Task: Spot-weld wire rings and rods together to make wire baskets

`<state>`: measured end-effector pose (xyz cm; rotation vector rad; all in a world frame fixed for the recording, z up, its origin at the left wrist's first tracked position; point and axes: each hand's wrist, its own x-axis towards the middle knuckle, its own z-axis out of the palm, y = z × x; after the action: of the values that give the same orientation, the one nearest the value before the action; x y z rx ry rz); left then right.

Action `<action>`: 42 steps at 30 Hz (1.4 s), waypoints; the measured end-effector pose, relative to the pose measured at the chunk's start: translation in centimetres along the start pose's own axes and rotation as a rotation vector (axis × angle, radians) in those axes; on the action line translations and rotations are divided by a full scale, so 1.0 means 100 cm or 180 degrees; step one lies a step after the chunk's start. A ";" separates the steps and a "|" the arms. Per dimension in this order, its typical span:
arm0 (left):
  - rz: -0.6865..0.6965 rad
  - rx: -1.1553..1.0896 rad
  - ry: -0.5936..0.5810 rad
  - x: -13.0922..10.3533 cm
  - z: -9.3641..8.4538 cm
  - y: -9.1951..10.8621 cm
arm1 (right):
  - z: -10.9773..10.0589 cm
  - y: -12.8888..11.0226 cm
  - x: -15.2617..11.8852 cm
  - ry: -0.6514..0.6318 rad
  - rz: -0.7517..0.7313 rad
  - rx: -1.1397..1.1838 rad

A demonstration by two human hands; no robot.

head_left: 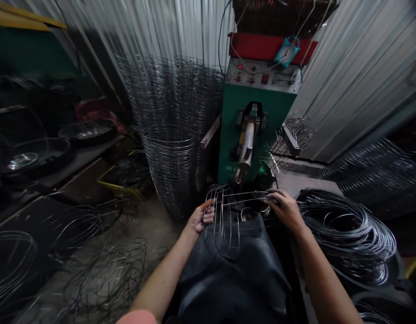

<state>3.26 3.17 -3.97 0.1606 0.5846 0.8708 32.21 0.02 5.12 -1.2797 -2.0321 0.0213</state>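
Note:
A curved wire frame (230,220) hangs above my lap, over a dark apron (231,279). My left hand (201,218) is closed on the frame's left side, with something orange at its fingers. At the right, my right hand (280,202) pinches the ends of thin straight wires that run leftward to the frame. Just beyond my hands stands a green machine (258,135) with a metal arm (246,148) pointing down towards the wire.
Tall stacks of wire rings (170,157) stand left of the machine. A large wire coil (356,229) lies at the right. Loose wires (109,274) cover the floor at lower left, near a yellow-edged crate (122,191). A dial (287,54) hangs at the machine's top.

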 end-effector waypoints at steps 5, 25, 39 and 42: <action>-0.0073 -0.0174 -0.0166 -0.012 -0.005 -0.004 | -0.008 -0.022 0.006 -0.0065 -0.0071 -0.0054; 0.0758 0.0496 -0.0426 -0.044 -0.041 0.028 | -0.019 -0.034 0.012 0.0796 0.0501 0.1250; 0.2478 0.3847 -0.0821 -0.069 0.097 0.032 | 0.008 -0.085 0.047 -0.0134 -0.0315 0.0428; 0.2689 0.3635 -0.0901 -0.068 0.121 0.041 | -0.016 -0.078 0.047 0.0079 -0.0153 0.0463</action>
<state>3.64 1.81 10.42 1.6319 0.6933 1.1917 25.92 -0.77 11.90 -1.1354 -2.0009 0.1279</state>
